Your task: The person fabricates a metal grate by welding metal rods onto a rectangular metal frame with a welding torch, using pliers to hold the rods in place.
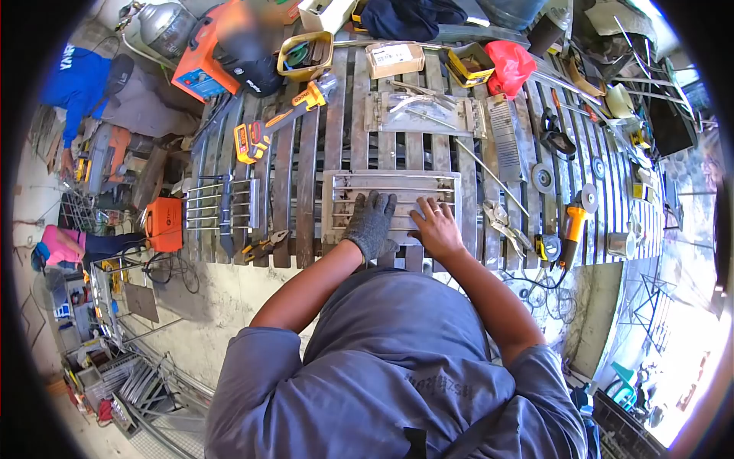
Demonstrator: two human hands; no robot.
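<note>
A rectangular metal frame with crossbars [330,205] lies flat on the slatted metal workbench [308,164], close to its front edge. My left hand [371,226], in a grey glove, rests on the frame's left-middle part with its fingers stretched out. To the right of it my right hand [438,229], bare, lies over the crossbars with its fingers apart. Neither hand has anything gripped in it. Locking pliers [501,221] lie right of the frame, and a thin metal rod [493,177] slants toward them. Pliers with yellow-black handles [266,245] sit to the left.
An angle grinder [575,224] and a tape measure [547,246] occupy the bench's right side. A yellow cordless tool [283,118] lies back left, near a barred metal piece [243,204]. A cardboard box [394,59] stands behind. Two other people are at far left.
</note>
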